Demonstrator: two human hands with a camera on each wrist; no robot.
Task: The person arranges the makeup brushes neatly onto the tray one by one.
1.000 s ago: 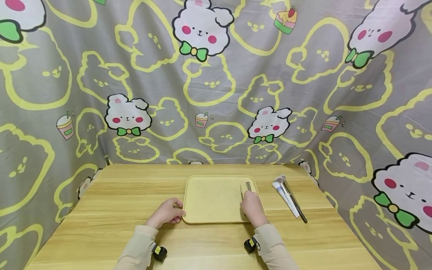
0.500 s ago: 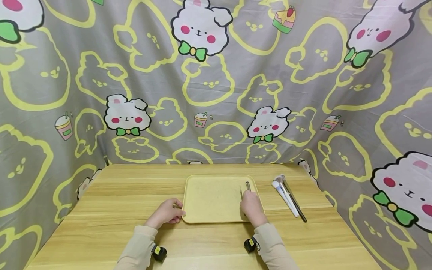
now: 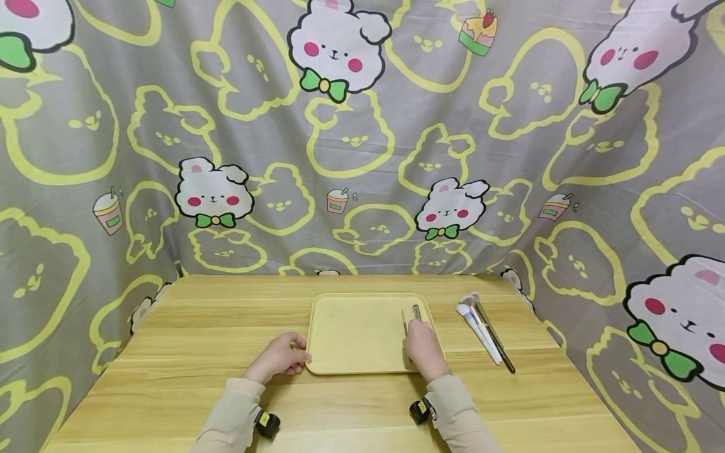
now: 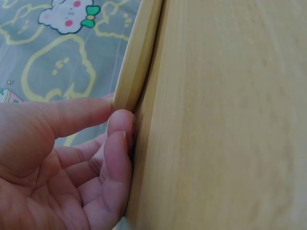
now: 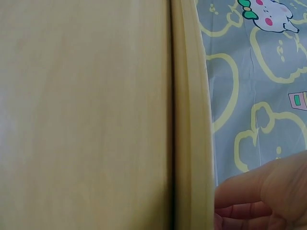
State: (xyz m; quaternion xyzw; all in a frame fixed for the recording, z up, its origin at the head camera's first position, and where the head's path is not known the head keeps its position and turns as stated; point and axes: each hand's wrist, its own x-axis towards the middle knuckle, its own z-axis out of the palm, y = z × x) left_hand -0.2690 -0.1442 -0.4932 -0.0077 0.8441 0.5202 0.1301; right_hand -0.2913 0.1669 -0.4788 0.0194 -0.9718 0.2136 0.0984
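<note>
A pale yellow rectangular tray (image 3: 362,333) lies on the wooden table. My left hand (image 3: 281,355) pinches its near left corner; in the left wrist view, the thumb is on the rim with curled fingers against the side. My right hand (image 3: 423,348) is over the tray's right part, its fingers curled around two slim makeup brushes. Beyond the knuckles stick out a thin pointed end (image 3: 404,319) and a metallic end (image 3: 417,311); the rest is hidden. In the right wrist view, part of that hand shows past the tray's edge (image 5: 194,120).
Right of the tray lies a loose bundle of several makeup brushes (image 3: 484,330), with white and dark handles. A grey curtain (image 3: 362,145) printed with cartoon rabbits hangs behind and along both sides of the table (image 3: 351,415).
</note>
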